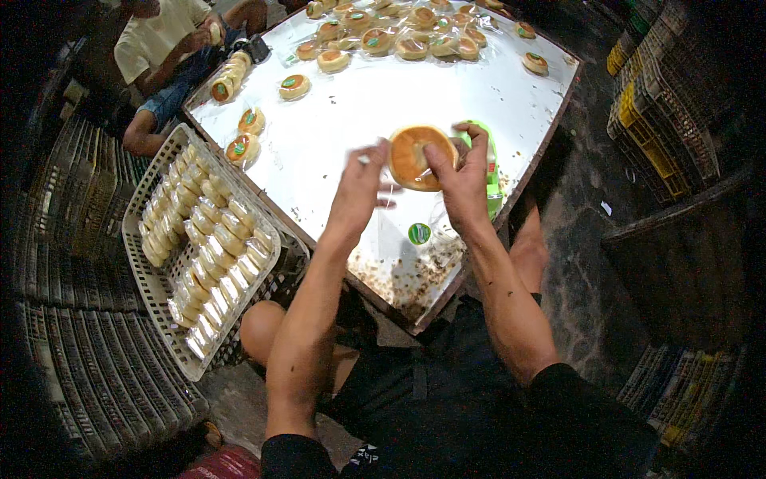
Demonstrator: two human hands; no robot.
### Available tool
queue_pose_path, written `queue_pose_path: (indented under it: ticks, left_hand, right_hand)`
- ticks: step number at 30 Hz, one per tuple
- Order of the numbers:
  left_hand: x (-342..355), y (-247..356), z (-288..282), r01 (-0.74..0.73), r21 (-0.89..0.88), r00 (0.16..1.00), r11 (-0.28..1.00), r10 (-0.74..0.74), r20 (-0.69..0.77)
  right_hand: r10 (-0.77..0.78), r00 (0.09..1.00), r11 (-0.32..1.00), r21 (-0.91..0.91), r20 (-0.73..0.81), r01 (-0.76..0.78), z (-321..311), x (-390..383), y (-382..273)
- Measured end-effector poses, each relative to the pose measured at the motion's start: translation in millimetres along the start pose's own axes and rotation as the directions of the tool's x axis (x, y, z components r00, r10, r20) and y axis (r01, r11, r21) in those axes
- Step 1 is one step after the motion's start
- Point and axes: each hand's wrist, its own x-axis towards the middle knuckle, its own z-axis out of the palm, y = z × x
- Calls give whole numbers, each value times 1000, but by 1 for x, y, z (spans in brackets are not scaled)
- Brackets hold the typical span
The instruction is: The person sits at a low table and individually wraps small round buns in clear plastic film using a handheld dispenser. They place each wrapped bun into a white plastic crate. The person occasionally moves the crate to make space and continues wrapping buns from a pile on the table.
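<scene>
A round bun [413, 157] with a browned top is in my right hand [464, 172], the thumb lying across its face and the fingers behind it. My left hand [356, 188] is at the bun's left edge, slightly blurred, with its fingers apart; whether it touches the bun I cannot tell. Some clear plastic glints around the bun and below the hands. A round green sticker [419, 233] lies on the white tabletop [343, 120] below them. Just behind my right hand sits a bright green device [493, 172], partly hidden by my fingers.
Many wrapped buns [411, 46] cluster at the table's far end, with a few along its left edge. A plastic crate [275, 247] of wrapped buns stands at left. Another person [171, 48] sits far left, holding a bun. Stacked crates [646, 128] stand at right.
</scene>
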Motion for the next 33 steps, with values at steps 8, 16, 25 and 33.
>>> queue_pose_path:
  ticks: [8, 16, 25, 33]
  left_hand:
    - [-2, -37, -13, -243, -90, 965, 966, 251, 82]
    - [16, -42, -28, -336, -128, 858, 933, 248, -450]
    - [-5, -18, -41, -687, 208, 632, 697, 713, -304]
    - [-22, -7, -57, -698, 2, 633, 716, 617, -467]
  right_hand:
    - [-56, 998, 980, 190, -36, 62, 25, -3, -17]
    - [147, 983, 983, 92, 114, -158, 40, -26, -10]
    - [-430, 876, 825, -298, 219, 480, 55, -23, -27]
    - [-158, 978, 979, 153, 137, 137, 74, -38, -45]
